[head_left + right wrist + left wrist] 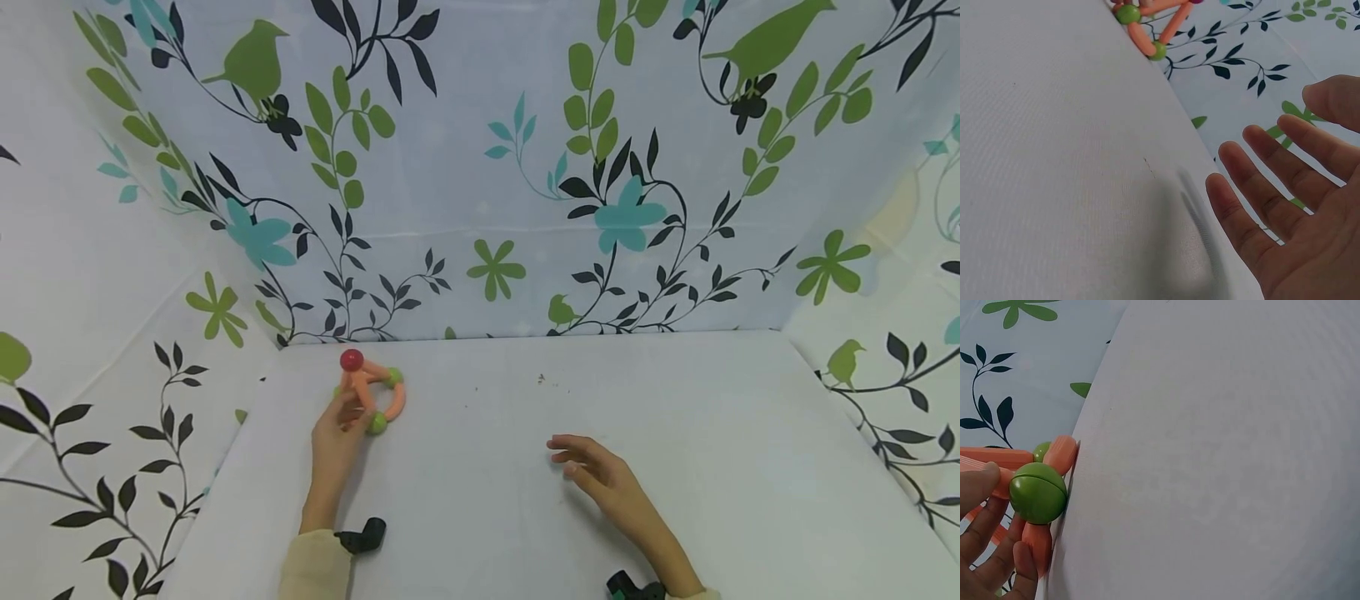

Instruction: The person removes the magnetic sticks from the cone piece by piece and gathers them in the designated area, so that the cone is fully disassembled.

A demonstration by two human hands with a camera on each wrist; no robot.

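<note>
On the left of the white table stands a toy frame built from orange rods and green balls, with a red ball at its top. My left hand grips it by an orange rod, thumb and fingers around the rod beside a green ball in the left wrist view. My right hand hovers over the table to the right with nothing in it. Its fingers spread loosely in the right wrist view, where part of the toy frame shows at the top.
The white table reaches back to a cloth printed with birds, leaves and flowers, which also hangs at both sides. Small dark specks lie near the table's back. Black wrist cameras sit on both forearms.
</note>
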